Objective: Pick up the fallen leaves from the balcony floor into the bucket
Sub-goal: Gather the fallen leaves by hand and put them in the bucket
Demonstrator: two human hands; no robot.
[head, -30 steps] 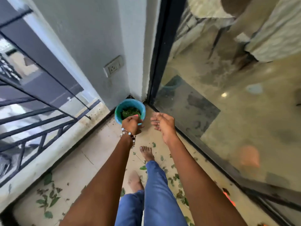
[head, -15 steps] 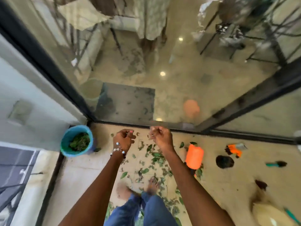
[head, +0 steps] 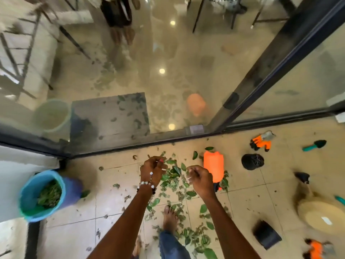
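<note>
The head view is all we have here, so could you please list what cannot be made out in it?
- Left hand: fingers curl away from the camera, so whether its grip holds a leaf is hidden.
- Right hand: likewise; its back faces the camera.
- Bucket: leaves cover its depth.
- Orange bottle: its lower end is behind the right hand.
- Orange item at bottom right: blurred, cut by the edge.

Home balcony: tiled floor (head: pixel 115 202), sliding glass door (head: pixel 168 71), garden trowel (head: pixel 314 145)
</note>
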